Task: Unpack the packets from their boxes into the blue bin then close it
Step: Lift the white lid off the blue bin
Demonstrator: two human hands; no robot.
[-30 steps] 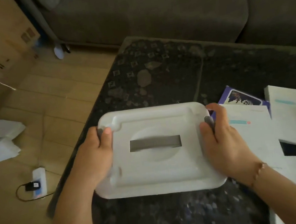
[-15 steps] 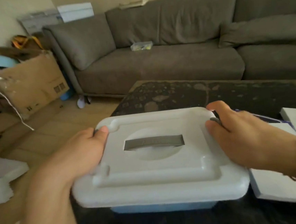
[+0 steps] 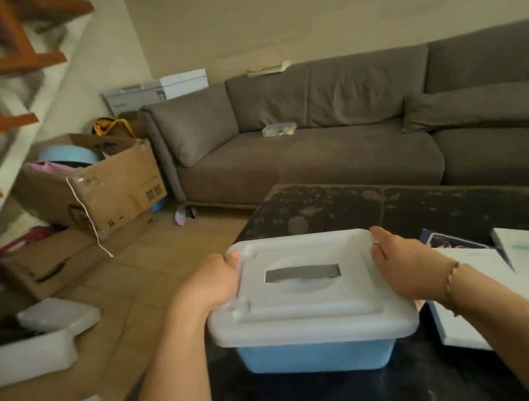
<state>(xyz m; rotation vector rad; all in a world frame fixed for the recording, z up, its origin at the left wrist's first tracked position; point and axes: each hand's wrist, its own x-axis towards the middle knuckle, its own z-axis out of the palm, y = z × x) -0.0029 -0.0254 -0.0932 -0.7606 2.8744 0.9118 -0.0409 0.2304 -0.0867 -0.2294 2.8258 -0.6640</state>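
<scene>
Head view, looking forward and down across a dark speckled table point(image 3: 386, 201) in a living room. A blue bin point(image 3: 317, 357) is seen standing on the near part of the table, and a white lid point(image 3: 311, 296) with a grey handle recess point(image 3: 302, 273) is set over its top. The lid is gripped at both short ends. The left hand point(image 3: 214, 282) is curled around the lid's left edge, fingers wrapped over the rim. The right hand point(image 3: 402, 264) is laid over the lid's right edge, fingers bent down its side; a thin bracelet point(image 3: 451, 279) is worn on that wrist.

To the right of the bin, flat white boxes point(image 3: 471, 277) are spread on the table, with a dark blue box point(image 3: 448, 240) partly covered by them. Whether any packets are left inside them cannot be told; no loose packets are seen on the table, and the bin's contents are hidden by the lid.

By the look of things, the unpacking is judged finished and the closing is in hand. The lid appears to sit level on the bin, but whether it has been pressed fully home cannot be confirmed. A firm press at both ends is likely all that is left.

Beyond the table, a grey sofa point(image 3: 332, 148) is seen along the wall, and cardboard boxes point(image 3: 94, 191) are piled on the floor at left.
</scene>
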